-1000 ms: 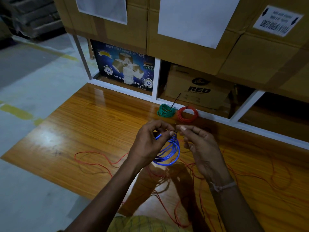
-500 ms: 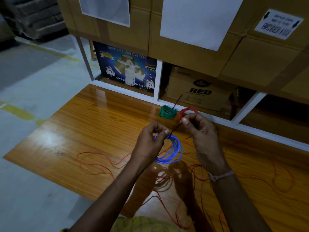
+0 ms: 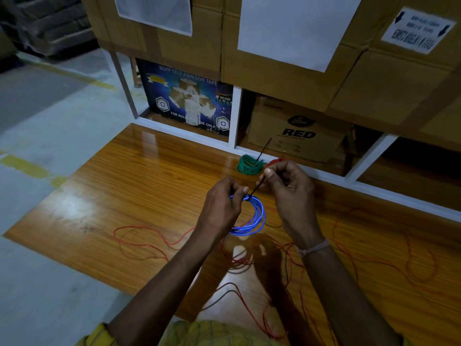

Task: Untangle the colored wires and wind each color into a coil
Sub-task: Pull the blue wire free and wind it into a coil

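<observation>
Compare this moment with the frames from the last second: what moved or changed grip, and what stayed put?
The right hand has drawn up and away from the left, pulling the black tie taut out of the blue coil; a second ago its fingertips met the left hand's at the coil. The left hand keeps gripping the coil's top. The green coil and loose red wire lie as before.

Both hands raised close together, fingers curled: left (image 3: 222, 203) pinching; right (image 3: 287, 181) pinching, thumb up
</observation>
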A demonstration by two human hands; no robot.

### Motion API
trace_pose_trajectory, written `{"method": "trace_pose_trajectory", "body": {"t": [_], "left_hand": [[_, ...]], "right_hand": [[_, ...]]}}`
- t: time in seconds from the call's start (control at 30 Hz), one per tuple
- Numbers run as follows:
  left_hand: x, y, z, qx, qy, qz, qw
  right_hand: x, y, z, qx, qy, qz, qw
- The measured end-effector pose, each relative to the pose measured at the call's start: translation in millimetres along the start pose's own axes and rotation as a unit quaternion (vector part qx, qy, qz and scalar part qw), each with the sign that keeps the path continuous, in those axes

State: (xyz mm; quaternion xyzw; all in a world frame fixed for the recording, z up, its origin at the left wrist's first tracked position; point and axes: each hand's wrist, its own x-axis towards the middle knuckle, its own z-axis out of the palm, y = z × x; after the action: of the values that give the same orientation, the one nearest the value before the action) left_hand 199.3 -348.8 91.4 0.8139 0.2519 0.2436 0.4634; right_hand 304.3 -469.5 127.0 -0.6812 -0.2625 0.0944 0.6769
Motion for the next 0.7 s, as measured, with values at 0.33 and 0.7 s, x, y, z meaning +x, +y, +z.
{"method": "trace_pose_trajectory", "body": {"t": [0.33,0.7], "left_hand": [[49.0,-36.9,5.4,-0.266,-0.041,-0.185,0.945],[167.3,-83.3,-19.2,-0.284,-0.060,-0.282,0.914]], "right_hand": [[9.5,55.3,11.5,-0.098,-0.082,0.232,0.964],[122.3,94.6,93.7,-0.187,-0.023,0.246,0.951]]}}
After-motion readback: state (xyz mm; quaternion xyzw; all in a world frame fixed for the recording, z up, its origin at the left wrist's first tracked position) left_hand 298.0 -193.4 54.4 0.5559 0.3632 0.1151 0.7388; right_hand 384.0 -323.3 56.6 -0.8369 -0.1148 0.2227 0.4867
